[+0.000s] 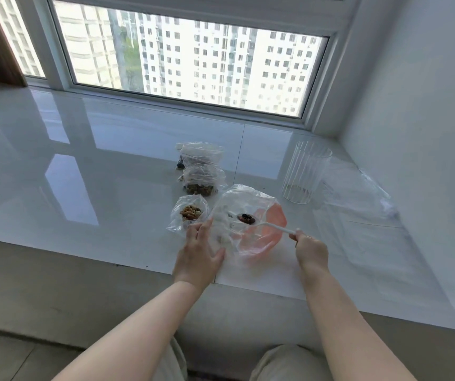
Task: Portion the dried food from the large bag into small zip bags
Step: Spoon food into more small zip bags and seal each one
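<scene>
Item one: we are seeing a large clear plastic bag, crinkled and glossy, draped over a round pink bowl near the front edge of the polished white sill. Our left hand is pressing the bag's left side with straight fingers. Our right hand, at the bowl's four o'clock, is pinching a thin white plastic spoon whose scoop is carrying dark dried food inside the bag.

Item two: three small zip bags, filled, are lying at ten to eleven o'clock.

Item three: a ribbed clear tumbler is standing upright at one o'clock, beside flat plastic sheeting.
</scene>
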